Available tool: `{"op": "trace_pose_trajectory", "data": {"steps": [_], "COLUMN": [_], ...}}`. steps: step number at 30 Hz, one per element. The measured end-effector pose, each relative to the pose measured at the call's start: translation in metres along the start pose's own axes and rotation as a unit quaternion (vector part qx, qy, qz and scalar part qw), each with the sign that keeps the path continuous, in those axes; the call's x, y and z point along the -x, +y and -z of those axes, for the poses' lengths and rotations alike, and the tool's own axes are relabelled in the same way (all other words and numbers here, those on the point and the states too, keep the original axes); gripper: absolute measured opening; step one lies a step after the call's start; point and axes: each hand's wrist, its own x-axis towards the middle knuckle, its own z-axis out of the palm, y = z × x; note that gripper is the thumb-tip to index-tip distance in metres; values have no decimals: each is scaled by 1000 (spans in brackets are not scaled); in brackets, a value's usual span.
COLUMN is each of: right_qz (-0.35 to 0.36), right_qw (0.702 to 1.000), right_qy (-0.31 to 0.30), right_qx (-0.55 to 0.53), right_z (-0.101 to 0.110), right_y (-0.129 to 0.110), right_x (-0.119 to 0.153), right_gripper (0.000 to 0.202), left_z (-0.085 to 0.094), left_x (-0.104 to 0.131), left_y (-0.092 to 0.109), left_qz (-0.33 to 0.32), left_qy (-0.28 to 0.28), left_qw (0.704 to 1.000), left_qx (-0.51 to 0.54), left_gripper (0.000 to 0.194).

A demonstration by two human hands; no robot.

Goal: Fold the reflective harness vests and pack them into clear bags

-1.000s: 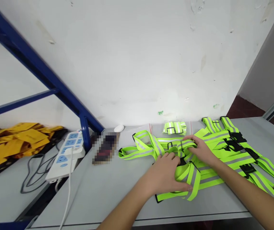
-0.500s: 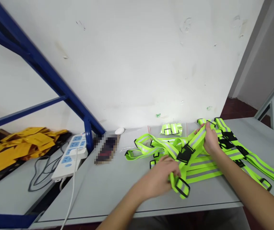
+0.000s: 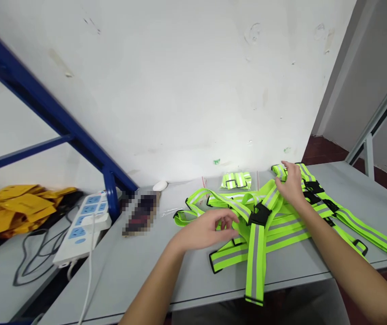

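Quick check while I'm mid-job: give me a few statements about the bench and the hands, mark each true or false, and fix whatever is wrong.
1. The yellow pile lies to the left of the power strip. True.

2. The right hand is on the power strip. False: it is at the straps, well away from the power strip.

3. The left hand is just left of a black buckle. True.

4. The bagged bundle near the wall is blue. False: it is yellow-green and silver.

5. One strap reaches the bench's front edge. True.
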Motion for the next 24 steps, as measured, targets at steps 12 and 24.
{"op": "trace_pose_trajectory", "data": {"steps": [12, 24], "right_qz": [281, 419], "right_qw": [853, 891], "right_qy": [-406, -155], "right_qx": [168, 78], "right_z": [39, 25], "right_y": [-39, -22], "right_x": [69, 64], "right_gripper": [72, 53], "left_z": [-38, -30], "left_x": [-35, -42], "left_y": [-23, -29], "left_qz": [-21, 14], "left_qy": [40, 95], "left_qw": [970, 942], "left_qx": [-239, -321], "left_gripper": [81, 77]}}
